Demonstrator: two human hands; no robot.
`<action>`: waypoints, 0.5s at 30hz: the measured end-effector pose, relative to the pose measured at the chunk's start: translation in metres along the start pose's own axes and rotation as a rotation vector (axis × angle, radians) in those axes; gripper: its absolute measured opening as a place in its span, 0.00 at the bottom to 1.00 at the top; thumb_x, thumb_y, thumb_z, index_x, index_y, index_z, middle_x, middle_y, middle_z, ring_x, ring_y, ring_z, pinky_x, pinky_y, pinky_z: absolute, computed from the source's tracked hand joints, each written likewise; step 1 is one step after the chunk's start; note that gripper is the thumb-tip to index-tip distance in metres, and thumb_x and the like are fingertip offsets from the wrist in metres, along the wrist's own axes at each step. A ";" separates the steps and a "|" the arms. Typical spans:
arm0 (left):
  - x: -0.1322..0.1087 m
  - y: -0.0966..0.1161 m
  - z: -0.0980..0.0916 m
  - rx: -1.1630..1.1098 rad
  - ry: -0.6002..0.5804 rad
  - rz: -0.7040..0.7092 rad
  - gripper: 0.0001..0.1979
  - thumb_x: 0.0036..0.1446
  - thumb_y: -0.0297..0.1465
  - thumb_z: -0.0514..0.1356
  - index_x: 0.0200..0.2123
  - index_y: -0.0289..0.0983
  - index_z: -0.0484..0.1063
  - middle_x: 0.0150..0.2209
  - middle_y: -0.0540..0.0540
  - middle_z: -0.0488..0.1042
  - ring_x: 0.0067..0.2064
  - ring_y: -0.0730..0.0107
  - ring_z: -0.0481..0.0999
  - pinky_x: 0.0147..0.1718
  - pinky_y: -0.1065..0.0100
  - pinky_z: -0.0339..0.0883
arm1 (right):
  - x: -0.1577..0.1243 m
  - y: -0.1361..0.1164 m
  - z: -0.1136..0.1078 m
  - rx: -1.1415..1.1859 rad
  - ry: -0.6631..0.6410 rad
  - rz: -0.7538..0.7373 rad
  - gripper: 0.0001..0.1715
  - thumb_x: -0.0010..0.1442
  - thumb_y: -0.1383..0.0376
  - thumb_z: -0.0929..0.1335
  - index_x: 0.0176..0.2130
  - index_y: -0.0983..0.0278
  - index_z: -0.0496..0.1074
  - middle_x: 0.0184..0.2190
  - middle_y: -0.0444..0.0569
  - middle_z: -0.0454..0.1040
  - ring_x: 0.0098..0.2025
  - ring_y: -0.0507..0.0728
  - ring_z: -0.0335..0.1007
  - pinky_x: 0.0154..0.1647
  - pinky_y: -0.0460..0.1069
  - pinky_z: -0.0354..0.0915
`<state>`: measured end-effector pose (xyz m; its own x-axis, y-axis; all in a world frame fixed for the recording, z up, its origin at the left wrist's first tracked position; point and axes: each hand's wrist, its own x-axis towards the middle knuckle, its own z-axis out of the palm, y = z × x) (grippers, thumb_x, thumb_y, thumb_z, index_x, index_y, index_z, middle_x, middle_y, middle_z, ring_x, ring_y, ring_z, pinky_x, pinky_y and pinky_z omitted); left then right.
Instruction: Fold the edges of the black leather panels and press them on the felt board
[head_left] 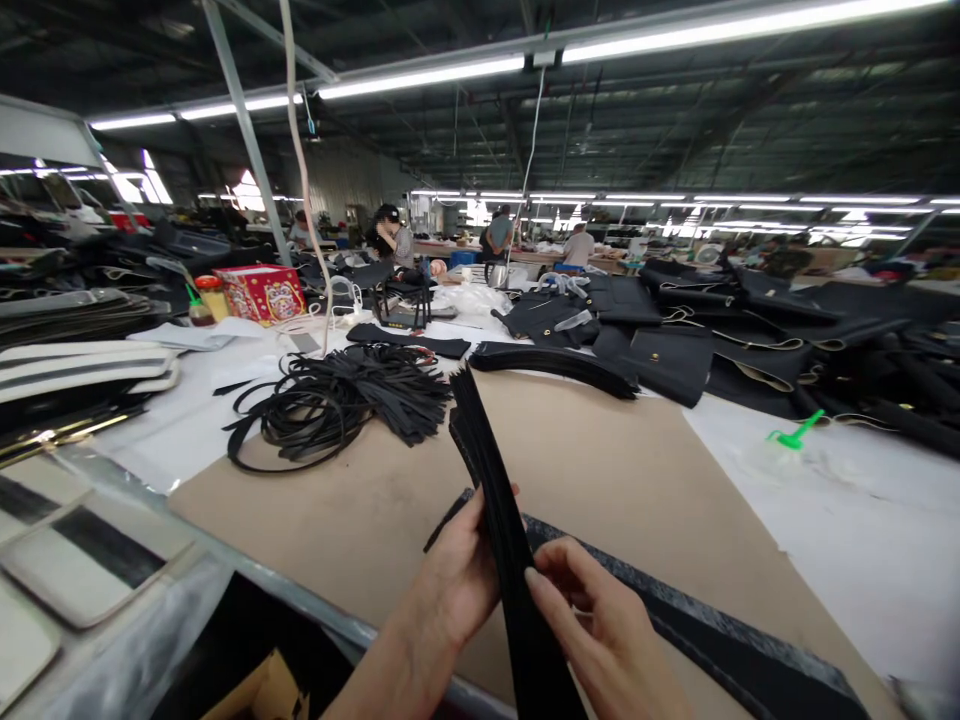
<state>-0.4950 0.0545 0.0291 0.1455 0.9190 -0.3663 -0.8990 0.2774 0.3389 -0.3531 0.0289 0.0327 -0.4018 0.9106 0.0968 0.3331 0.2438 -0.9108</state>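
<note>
A stack of long, curved black strips (506, 530) stands on edge between my hands, fanning slightly at its far end. My left hand (461, 570) wraps round the stack from the left side. On the other side, my right hand (592, 620) pinches the stack's edge with thumb and fingers. Beneath the hands, a dark strip with a grey speckled edge (697, 620) lies across the tan board (615, 470). Farther back on the board rests another stack of curved black strips (559, 365). Left of it is a heap of narrow black straps (330, 400), some coiled.
Black bag pieces (652, 355) are piled at the right. A green-tipped bottle (795, 432) stands on white sheeting. A red box (262, 293) and small bottles (210, 297) are at the back left. Pale panels (75, 560) lie left; an open carton (259, 690) is below the table edge.
</note>
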 end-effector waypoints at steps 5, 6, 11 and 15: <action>0.003 0.000 -0.004 -0.043 -0.048 -0.073 0.10 0.65 0.29 0.52 0.37 0.28 0.71 0.22 0.50 0.68 0.21 0.76 0.68 0.21 0.74 0.63 | -0.001 0.000 -0.002 0.072 -0.002 0.003 0.20 0.66 0.51 0.60 0.37 0.63 0.69 0.29 0.44 0.69 0.31 0.52 0.65 0.31 0.44 0.60; 0.003 0.000 -0.005 -0.046 -0.052 -0.079 0.10 0.65 0.29 0.52 0.37 0.28 0.71 0.23 0.50 0.69 0.22 0.76 0.69 0.22 0.74 0.63 | -0.002 -0.001 -0.002 0.075 0.003 0.005 0.20 0.66 0.52 0.60 0.37 0.64 0.70 0.29 0.44 0.69 0.31 0.52 0.65 0.31 0.44 0.60; 0.002 0.001 -0.006 -0.039 -0.035 -0.090 0.11 0.66 0.28 0.51 0.37 0.29 0.71 0.24 0.49 0.70 0.22 0.76 0.70 0.21 0.76 0.64 | -0.004 -0.001 -0.002 0.106 0.002 0.013 0.20 0.67 0.53 0.60 0.39 0.65 0.70 0.31 0.46 0.70 0.32 0.53 0.66 0.32 0.45 0.61; 0.000 0.000 -0.002 -0.019 0.011 -0.091 0.12 0.66 0.28 0.50 0.36 0.28 0.72 0.26 0.46 0.72 0.25 0.73 0.73 0.26 0.73 0.68 | -0.006 0.005 -0.001 0.165 0.033 0.021 0.19 0.67 0.54 0.61 0.49 0.64 0.66 0.29 0.43 0.66 0.30 0.52 0.64 0.30 0.44 0.60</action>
<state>-0.4963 0.0541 0.0272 0.2227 0.8871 -0.4043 -0.8899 0.3544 0.2874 -0.3484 0.0249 0.0283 -0.3669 0.9261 0.0876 0.1956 0.1689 -0.9660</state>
